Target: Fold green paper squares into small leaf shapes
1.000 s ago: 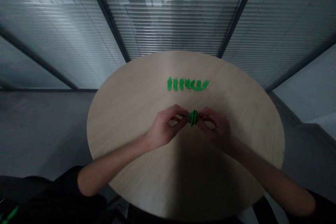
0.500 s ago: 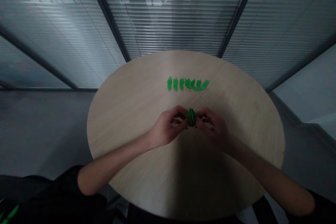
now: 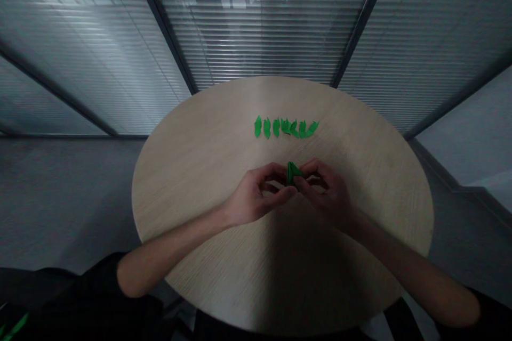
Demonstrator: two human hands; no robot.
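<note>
a row (image 3: pixel 277 127) of seven pieces runs left to right on the far half of the desk (image 3: pixel 192 160), the three leftmost apart, the rest close together. before it, over the desk, another piece (image 3: pixel 294 171) sits between the left hand (image 3: pixel 256 192) and the right hand (image 3: pixel 326 189). behind the desk are blinds (image 3: pixel 256 48); floor (image 3: pixel 72 192) lies to its left.

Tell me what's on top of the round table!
A row of small green pieces lies on the round table. Nearer the camera, the right hand pinches a folded green piece, the left hand close beside it. What the hands cover can't be seen.
</note>
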